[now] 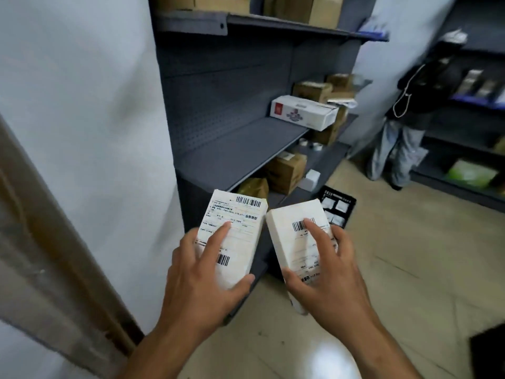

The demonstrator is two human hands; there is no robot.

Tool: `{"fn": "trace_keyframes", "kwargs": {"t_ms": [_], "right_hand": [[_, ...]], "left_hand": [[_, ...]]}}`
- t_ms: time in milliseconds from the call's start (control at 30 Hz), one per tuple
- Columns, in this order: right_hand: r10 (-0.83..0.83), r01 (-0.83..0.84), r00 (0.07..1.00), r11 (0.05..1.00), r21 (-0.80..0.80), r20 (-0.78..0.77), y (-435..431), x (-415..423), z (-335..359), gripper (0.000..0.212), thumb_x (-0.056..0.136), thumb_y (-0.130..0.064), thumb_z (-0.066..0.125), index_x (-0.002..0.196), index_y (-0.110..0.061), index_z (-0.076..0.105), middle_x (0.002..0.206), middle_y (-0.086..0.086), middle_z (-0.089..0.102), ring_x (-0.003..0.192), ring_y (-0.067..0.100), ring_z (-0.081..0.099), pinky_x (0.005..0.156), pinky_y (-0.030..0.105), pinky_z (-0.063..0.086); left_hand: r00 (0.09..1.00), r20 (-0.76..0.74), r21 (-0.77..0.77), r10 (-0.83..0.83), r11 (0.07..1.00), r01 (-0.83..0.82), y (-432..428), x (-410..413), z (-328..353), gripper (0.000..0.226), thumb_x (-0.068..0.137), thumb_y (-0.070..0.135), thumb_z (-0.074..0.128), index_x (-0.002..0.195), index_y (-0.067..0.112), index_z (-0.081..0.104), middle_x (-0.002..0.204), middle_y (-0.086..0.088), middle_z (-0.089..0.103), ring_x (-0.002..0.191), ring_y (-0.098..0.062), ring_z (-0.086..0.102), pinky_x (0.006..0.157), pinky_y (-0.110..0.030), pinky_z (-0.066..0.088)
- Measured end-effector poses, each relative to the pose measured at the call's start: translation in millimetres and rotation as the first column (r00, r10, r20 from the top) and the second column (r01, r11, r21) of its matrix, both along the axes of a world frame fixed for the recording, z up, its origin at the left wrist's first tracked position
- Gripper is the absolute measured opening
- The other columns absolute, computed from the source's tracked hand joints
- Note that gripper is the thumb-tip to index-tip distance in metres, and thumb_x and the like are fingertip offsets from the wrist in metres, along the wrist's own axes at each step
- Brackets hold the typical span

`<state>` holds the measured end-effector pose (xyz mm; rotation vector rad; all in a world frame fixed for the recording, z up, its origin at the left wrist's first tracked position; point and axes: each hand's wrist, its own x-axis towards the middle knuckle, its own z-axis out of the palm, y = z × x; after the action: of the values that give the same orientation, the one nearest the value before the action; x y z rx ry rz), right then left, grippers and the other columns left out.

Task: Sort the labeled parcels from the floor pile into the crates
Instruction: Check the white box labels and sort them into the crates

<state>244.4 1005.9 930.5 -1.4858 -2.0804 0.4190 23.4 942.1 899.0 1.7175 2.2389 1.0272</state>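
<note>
White left parcel [246,242] in left hand [202,283], right parcel [285,242] in right hand [328,277], near-touching

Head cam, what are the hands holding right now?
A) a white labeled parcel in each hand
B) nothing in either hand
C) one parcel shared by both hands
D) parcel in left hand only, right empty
A: the left hand grips the left parcel and the right hand grips the right parcel, two separate boxes with labels facing up.
</note>
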Motion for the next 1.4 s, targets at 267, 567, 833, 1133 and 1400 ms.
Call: {"fn": "trace_keyframes", "kwargs": {"t_ms": [267,567,833,1133,1400], "right_hand": [[-0.254,0.253,0.967,0.966,-0.044,-0.017,60,54,-20,0.093,0.074,-0.058,0.074,0.151,-0.055,0.021,0.154,-0.016,0.014,0.141,0.021,0.033,0.104,0.044,0.049],[-0.268,0.264,0.959,0.963,-0.056,-0.095,211,146,-30,0.092,0.073,-0.055,0.074,0.149,-0.058,0.022,0.154,-0.016,0.016,0.142,0.019,0.033,0.102,0.039,0.048],[-0.226,0.218,0.970,0.972,-0.081,-0.093,357,211,-35,0.092,0.075,-0.053,0.077,0.150,-0.055,0.024,0.154,-0.011,0.016,0.143,0.023,0.030,0.105,0.043,0.045],[-0.310,0.301,0.946,0.949,-0.099,-0.095,507,224,-58,0.091,0.074,-0.049,0.077,0.150,-0.047,0.029,0.151,-0.001,0.024,0.138,0.031,0.036,0.107,0.053,0.046],[-0.398,0.392,0.917,0.896,-0.208,0.014,603,201,-109,0.093,0.070,-0.057,0.073,0.149,-0.045,0.025,0.151,0.000,0.023,0.133,0.034,0.043,0.101,0.056,0.050]], "left_hand": [[0.978,-0.020,-0.070,-0.206,0.976,0.205,113,42,-6,0.095,0.059,0.080,0.044,0.145,0.058,0.008,0.153,0.003,0.017,0.131,-0.022,0.030,0.105,-0.045,0.045],[0.981,-0.023,-0.113,-0.192,0.976,0.188,262,139,1,0.098,0.057,0.072,0.045,0.148,0.055,0.013,0.151,0.008,0.010,0.136,-0.018,0.021,0.111,-0.040,0.033],[0.997,0.023,-0.136,-0.077,0.988,0.079,373,190,-4,0.096,0.057,0.077,0.050,0.145,0.058,0.017,0.150,0.011,0.015,0.132,-0.019,0.039,0.105,-0.047,0.046],[0.999,-0.016,-0.161,-0.036,0.986,0.033,503,177,-52,0.095,0.069,0.062,0.074,0.147,0.053,0.021,0.151,0.007,0.023,0.132,-0.019,0.031,0.101,-0.036,0.041],[0.988,0.055,-0.241,-0.146,0.958,0.155,646,171,-115,0.104,0.067,0.061,0.080,0.152,0.048,0.021,0.142,-0.001,0.031,0.125,-0.024,0.032,0.095,-0.030,0.034]]}}
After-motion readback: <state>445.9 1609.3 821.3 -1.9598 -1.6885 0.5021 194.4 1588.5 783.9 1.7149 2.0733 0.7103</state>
